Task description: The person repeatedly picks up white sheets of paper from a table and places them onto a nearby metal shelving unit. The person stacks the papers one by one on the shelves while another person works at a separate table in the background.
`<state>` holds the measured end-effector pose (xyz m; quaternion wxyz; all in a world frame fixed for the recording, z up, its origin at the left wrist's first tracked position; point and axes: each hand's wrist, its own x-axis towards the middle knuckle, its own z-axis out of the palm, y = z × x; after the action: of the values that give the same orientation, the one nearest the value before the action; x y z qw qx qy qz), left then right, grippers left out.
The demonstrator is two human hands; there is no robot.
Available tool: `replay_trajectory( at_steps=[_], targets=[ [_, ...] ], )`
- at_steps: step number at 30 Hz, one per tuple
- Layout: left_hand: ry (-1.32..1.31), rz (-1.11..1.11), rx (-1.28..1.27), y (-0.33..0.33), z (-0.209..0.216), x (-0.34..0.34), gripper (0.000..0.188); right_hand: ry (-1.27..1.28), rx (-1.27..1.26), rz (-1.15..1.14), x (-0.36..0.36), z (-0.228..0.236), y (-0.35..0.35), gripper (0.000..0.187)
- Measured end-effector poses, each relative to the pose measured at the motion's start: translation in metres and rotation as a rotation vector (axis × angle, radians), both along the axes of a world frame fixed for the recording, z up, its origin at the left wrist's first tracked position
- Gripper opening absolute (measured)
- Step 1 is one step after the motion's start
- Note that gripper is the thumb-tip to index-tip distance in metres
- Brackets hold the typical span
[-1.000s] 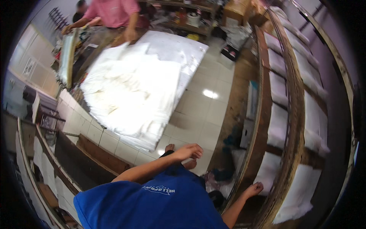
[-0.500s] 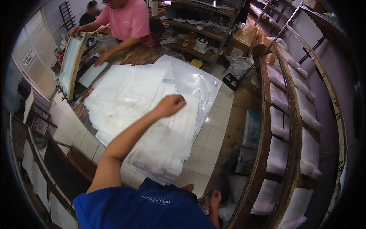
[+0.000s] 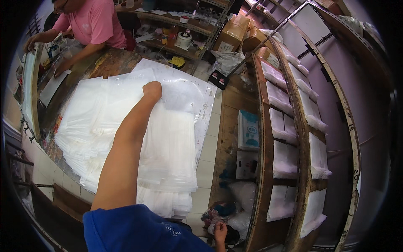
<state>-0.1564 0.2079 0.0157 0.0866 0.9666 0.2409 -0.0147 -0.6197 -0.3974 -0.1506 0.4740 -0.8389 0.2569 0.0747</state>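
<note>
A broad, overlapping pile of thin, translucent white plastic bags or sheets [image 3: 168,138] covers much of the table in front of me. My left hand [image 3: 152,90] is closed in a fist over the far part of this pile; its fingertips are turned away, so what they pinch is hidden. Low at the right, beside my body, my right hand [image 3: 220,232] has its fingers closed at a crumpled piece of clear plastic [image 3: 214,218]. Beneath the pile lies a large pale plastic sheet [image 3: 201,96], bare along its right side.
Across the table a person in a pink shirt [image 3: 98,23] holds a framed screen [image 3: 33,88] with one hand; the other touches a white sheet [image 3: 52,88]. On my right stands a rack [image 3: 260,168] with stacked white bags [image 3: 285,159]. Cardboard boxes [image 3: 233,31] stand behind.
My left hand has moved farther across the pile, toward its far edge. The view has shifted right. My right hand stays low beside the crumpled plastic. The other person's screen stands more upright.
</note>
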Motion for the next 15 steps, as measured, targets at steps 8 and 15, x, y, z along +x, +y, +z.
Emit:
replay_trajectory(
  at_steps=[8, 15],
  targets=[
    [-0.057, -0.114, -0.125, -0.008, 0.01, -0.015, 0.024, -0.045, 0.301, 0.005, 0.066, 0.083, 0.077, 0.018],
    [-0.192, -0.803, -0.583, -0.177, 0.079, -0.126, 0.016, -0.326, 0.483, 0.264, 0.171, 0.208, 0.134, 0.045]
  ],
)
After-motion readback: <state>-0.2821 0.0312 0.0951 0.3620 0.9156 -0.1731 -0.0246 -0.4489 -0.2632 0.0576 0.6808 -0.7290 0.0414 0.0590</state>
